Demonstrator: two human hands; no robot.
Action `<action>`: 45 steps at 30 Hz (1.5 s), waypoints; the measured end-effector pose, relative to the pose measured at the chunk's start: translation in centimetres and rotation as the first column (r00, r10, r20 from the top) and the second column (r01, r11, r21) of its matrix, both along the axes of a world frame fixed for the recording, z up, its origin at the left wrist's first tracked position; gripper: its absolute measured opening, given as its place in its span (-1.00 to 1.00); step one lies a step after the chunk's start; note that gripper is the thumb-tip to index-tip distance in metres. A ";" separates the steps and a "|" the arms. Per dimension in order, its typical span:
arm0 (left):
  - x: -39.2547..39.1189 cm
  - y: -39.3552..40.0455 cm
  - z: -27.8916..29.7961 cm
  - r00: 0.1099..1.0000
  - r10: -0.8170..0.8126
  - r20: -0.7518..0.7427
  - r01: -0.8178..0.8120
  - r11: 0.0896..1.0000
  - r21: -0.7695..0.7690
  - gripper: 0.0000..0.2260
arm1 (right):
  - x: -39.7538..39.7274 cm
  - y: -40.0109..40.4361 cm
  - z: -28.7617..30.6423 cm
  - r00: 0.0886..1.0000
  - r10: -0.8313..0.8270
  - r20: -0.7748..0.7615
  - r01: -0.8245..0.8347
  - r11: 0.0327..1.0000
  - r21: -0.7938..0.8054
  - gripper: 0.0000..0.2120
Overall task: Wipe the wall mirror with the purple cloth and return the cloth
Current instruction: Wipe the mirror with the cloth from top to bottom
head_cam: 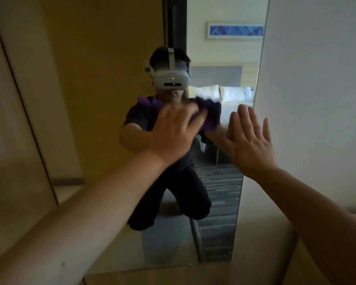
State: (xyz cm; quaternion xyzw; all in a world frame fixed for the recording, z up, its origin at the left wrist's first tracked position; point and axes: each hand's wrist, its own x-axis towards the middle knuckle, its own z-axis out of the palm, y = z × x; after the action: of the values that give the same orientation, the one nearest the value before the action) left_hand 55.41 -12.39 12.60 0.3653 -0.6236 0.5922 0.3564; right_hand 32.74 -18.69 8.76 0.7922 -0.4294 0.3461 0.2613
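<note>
Beyond the left forearm [70,223], the left grip [173,132], fingers flat, presses the soft, light purple cloth [209,116], likely best bunched under its palm, onto the fragile wall mirror [224,192]; right grip [249,140] spread

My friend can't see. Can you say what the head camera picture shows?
A left hand presses a purple cloth against a tall wall mirror; the right hand is open and flat beside it. The mirror reflects a bed with white pillows.

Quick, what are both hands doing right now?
Left hand: open, fingers straight, pressing the purple cloth on the mirror.
Right hand: open, fingers straight, holding nothing.
</note>
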 end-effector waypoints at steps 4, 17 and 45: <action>0.9 1.0 -16.5 0.977 0.003 0.215 -0.058 0.967 0.250 -0.68 | 0.0 -0.2 -0.4 1.000 0.010 -0.004 -0.010 1.000 -0.003 -0.37; -0.5 2.8 -16.6 0.999 -0.018 0.034 0.004 0.922 0.387 -0.71 | -3.9 0.3 1.2 0.985 0.050 0.165 -0.074 0.987 0.144 -0.38; -7.6 -0.8 -25.3 0.986 0.015 0.165 -0.102 0.837 0.537 -0.64 | -7.7 -5.3 -0.7 0.979 -0.174 0.104 0.146 0.961 0.234 -0.28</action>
State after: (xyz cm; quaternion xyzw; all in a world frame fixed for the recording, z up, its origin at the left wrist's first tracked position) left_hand 47.79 -13.20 -12.68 0.4234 -0.7801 0.4279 0.1703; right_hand 25.06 -23.97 8.03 0.7563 -0.5438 0.3215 0.1700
